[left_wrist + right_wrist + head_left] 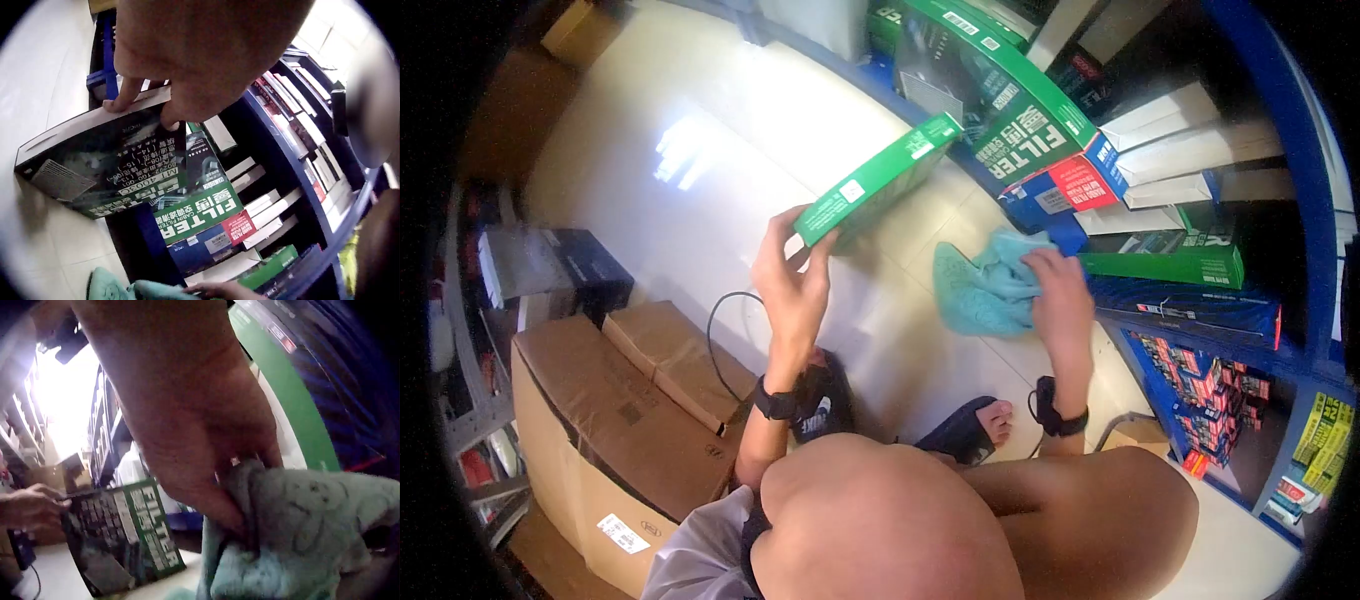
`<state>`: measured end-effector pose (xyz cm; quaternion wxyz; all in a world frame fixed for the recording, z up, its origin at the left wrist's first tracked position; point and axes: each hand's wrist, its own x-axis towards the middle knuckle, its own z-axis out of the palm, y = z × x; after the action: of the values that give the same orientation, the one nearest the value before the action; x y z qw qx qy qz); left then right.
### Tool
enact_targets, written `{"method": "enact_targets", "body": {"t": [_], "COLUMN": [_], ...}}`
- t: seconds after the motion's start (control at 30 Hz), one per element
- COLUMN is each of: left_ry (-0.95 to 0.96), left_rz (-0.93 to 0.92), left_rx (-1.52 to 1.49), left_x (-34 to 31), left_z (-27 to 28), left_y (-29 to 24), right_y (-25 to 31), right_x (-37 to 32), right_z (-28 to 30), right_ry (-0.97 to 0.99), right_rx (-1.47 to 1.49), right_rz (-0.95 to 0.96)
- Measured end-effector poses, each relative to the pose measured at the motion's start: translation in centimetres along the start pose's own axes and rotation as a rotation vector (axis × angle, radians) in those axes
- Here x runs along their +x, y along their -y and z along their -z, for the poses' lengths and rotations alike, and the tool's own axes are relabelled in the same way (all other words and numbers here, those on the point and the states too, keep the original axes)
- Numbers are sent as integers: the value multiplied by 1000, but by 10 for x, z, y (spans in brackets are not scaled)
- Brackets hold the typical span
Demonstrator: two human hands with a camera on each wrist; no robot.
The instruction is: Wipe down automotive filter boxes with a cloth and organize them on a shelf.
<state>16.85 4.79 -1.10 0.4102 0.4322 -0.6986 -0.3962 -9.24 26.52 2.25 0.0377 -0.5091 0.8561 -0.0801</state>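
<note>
In the head view my left hand (792, 275) pinches one end of a thin green filter box (880, 185) between thumb and fingers, holding it out over the floor. The left wrist view shows the dark printed face of this filter box (119, 165) with the fingers on its white edge. My right hand (1062, 300) grips a bunched teal cloth (990, 285) beside the shelf. In the right wrist view the patterned cloth (294, 525) hangs from the curled fingers, and the filter box (122, 537) shows further off at the left.
On the blue shelf (1300, 375) at the right stand several filter boxes, including a large green one (1010, 110) and a red and blue one (1070, 190). Brown cartons (615, 400) stand at the left. A thin black cable (712, 325) loops near the left forearm.
</note>
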Motion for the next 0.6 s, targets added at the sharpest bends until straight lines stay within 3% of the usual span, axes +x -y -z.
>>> {"method": "enact_targets", "body": {"t": [0.07,0.2,0.3,0.4,0.47,0.6], "left_ry": [-31,-7,20,71,92,143], "left_rz": [71,62,72,62,64,181], "left_rx": [-51,-44,-68,-115,-135,-234], "left_x": [-2,0,0,0,0,0], "left_z": [1,7,10,16,18,19], "left_y": [-3,1,2,19,24,27], "right_y": [-20,-20,-7,3,8,16], "right_x": [-11,-19,-2,16,24,39], "right_z": [-37,-46,-23,-17,-18,-43], "right_ry": [222,308,255,86,3,-120], "right_rx": [-35,81,129,358,460,473], "right_rz": [30,11,-69,-101,45,142]}}
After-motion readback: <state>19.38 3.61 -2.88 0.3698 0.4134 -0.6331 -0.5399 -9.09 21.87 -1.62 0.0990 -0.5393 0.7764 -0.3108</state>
